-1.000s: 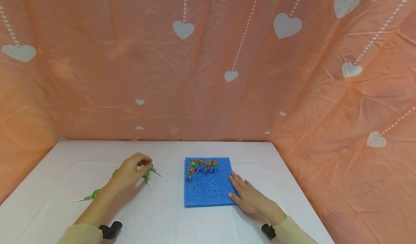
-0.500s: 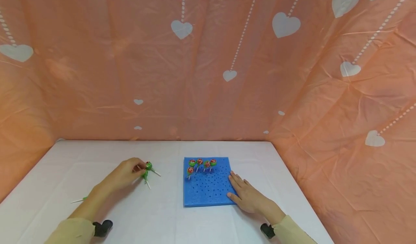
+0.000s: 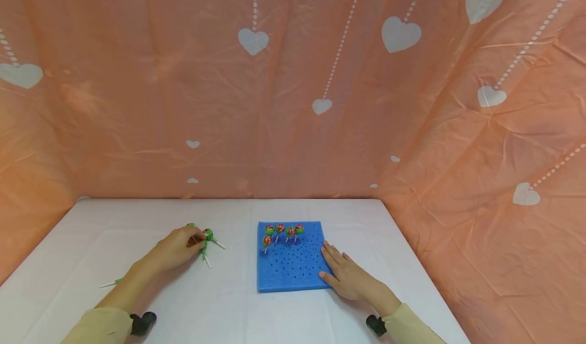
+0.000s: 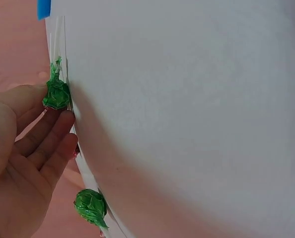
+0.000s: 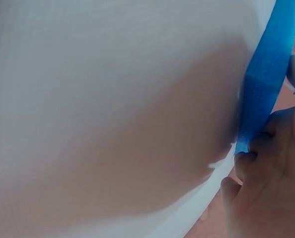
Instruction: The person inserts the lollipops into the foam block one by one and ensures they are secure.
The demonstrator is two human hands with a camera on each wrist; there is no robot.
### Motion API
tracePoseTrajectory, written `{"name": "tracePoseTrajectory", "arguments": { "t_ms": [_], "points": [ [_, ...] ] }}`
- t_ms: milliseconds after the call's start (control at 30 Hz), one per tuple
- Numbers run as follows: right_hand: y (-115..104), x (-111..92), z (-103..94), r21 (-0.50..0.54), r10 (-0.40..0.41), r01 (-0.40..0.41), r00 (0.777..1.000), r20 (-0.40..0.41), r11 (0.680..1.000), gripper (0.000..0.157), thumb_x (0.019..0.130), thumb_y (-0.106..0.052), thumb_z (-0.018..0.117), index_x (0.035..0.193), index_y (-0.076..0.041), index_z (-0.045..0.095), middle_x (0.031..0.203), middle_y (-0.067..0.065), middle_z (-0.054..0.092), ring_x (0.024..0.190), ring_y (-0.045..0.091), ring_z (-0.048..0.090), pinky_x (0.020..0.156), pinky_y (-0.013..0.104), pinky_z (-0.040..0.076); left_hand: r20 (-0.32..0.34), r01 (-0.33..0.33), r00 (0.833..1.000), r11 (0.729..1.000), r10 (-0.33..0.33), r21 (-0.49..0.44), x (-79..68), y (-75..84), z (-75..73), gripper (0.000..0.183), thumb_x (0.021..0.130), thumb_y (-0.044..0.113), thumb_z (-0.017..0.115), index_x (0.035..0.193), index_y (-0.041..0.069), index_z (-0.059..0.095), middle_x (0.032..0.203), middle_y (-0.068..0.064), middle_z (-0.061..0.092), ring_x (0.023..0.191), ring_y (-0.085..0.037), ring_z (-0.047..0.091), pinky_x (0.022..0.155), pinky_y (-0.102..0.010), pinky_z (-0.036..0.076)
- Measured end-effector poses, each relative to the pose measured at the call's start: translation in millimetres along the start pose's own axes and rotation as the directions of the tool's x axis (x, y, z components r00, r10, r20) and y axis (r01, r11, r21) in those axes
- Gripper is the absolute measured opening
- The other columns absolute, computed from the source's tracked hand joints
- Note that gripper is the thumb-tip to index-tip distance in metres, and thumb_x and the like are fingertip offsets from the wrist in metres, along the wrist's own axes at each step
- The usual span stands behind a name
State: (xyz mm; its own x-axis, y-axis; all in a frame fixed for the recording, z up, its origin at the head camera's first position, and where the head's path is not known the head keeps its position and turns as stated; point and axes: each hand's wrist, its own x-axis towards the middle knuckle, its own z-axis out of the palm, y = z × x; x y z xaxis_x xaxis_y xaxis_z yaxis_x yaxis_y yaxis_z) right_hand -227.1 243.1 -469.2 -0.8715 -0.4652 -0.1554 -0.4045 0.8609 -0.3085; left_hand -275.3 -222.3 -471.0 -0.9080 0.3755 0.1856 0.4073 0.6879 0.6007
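Presently, five standing lollipops (image 3: 280,228), one blue board (image 3: 293,271)

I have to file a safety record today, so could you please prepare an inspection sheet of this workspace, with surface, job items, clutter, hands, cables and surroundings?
Surface: white-covered table, faint creases.
Job items: blue foam board with many holes; five lollipops stand in its far-left part. Loose lollipops lie around the left hand; the arm may hide some, so no sure count.
Clutter: nothing seen.
Left hand: thumb and fingers at a green-wrapped lollipop; firm grip not certain.
Right hand: rests, fingers extended, on the foam board's right edge.
Cables: nothing seen.
Surroundings: orange curtain with white hearts.
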Motion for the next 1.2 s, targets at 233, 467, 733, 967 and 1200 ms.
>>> {"name": "tracePoseTrajectory", "arguments": {
  "t_ms": [233, 467, 733, 967, 1200],
  "points": [
    [-1, 0, -1.3, 0.008, -0.008, 0.008, 1.0, 0.002, 1.0, 0.074, 0.11, -0.045, 0.046, 0.162, 0.002, 0.024, 0.172, 0.019, 0.015, 0.157, 0.037, 0.019, 0.125, 0.059, 0.021, 0.011, 0.014, 1.0, 1.0, -0.014, -0.017, -1.8, 2.1, -3.0, 0.016, 0.096, 0.007, 0.073, 0.109, -0.002, 0.071, 0.1, -0.002, 0.069, 0.089, -0.017, 0.064, 0.073, -0.029, 0.056],
    [0, 0, -0.3, 0.005, -0.009, 0.009, 1.0, 0.005, 1.0, 0.074, 0.11, -0.046, 0.045, 0.162, 0.002, 0.024, 0.172, 0.019, 0.015, 0.157, 0.037, 0.019, 0.125, 0.059, 0.022, -0.013, 0.012, 1.0, 0.999, -0.013, -0.043, -5.0, 1.2, -1.4, 0.012, 0.095, 0.004, 0.073, 0.107, 0.0, 0.072, 0.099, -0.002, 0.07, 0.088, -0.014, 0.065, 0.074, -0.027, 0.057],
    [1, 0, 0.5, 0.001, -0.01, 0.01, 1.0, -0.002, 1.0, 0.073, 0.111, -0.046, 0.045, 0.162, 0.002, 0.024, 0.172, 0.018, 0.015, 0.157, 0.037, 0.02, 0.125, 0.059, 0.022, -0.017, 0.004, 1.0, 0.992, -0.006, -0.124, -5.8, 2.8, -6.6, 0.013, 0.095, 0.0, 0.072, 0.107, -0.003, 0.07, 0.104, -0.01, 0.069, 0.091, -0.021, 0.07, 0.074, -0.027, 0.06],
    [-1, -2, -0.9, 0.008, -0.008, 0.008, 1.0, -0.001, 1.0, 0.073, 0.111, -0.045, 0.045, 0.162, 0.002, 0.024, 0.172, 0.018, 0.016, 0.157, 0.038, 0.02, 0.125, 0.059, 0.022, -0.07, -0.051, 0.997, 0.994, 0.044, -0.098, -7.3, 12.9, -10.6, 0.015, 0.094, 0.0, 0.074, 0.109, -0.001, 0.071, 0.105, -0.007, 0.068, 0.09, -0.018, 0.069, 0.078, -0.028, 0.06],
    [0, -1, -0.6, 0.003, -0.01, 0.01, 1.0, -0.001, 1.0, 0.074, 0.111, -0.046, 0.045, 0.162, 0.002, 0.024, 0.172, 0.018, 0.015, 0.157, 0.038, 0.02, 0.125, 0.059, 0.022, -0.174, -0.135, 0.977, 0.989, 0.124, -0.058, -6.8, 23.8, -8.9, 0.015, 0.092, 0.002, 0.077, 0.106, 0.005, 0.072, 0.102, 0.001, 0.066, 0.089, -0.014, 0.068, 0.08, -0.032, 0.061]
  ]
}}
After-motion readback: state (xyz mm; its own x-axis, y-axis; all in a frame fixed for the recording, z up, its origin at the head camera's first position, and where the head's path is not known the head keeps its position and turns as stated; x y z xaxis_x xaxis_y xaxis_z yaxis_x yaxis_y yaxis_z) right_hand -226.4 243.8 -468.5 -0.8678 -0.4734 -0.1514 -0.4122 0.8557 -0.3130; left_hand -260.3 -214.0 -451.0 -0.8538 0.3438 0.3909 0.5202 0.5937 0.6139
